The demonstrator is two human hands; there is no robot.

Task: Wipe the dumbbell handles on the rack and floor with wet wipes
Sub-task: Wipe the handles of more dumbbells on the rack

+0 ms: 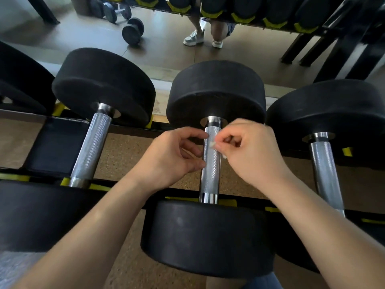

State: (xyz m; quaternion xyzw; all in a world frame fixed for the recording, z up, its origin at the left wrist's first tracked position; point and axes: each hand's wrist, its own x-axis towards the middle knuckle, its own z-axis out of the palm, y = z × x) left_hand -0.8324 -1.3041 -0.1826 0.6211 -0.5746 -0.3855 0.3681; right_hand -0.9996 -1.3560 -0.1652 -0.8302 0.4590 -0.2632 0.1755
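Note:
Black rubber dumbbells with knurled chrome handles lie side by side on a rack. The middle dumbbell's handle point(210, 170) runs between my hands. My left hand point(175, 157) curls beside the handle's left side, fingertips touching it, palm empty. My right hand point(250, 151) hovers at the handle's right side and pinches a tiny white scrap point(213, 144), possibly a bit of wet wipe, between thumb and forefinger against the metal. A left dumbbell handle point(91, 147) and a right dumbbell handle point(321, 170) lie untouched.
The rack's black rails with yellow saddles point(100, 187) carry the weights over a cork-coloured floor. A mirror behind reflects loose dumbbells point(133, 31) on the floor, a crouching person's legs and shoes point(193, 38), and another rack row.

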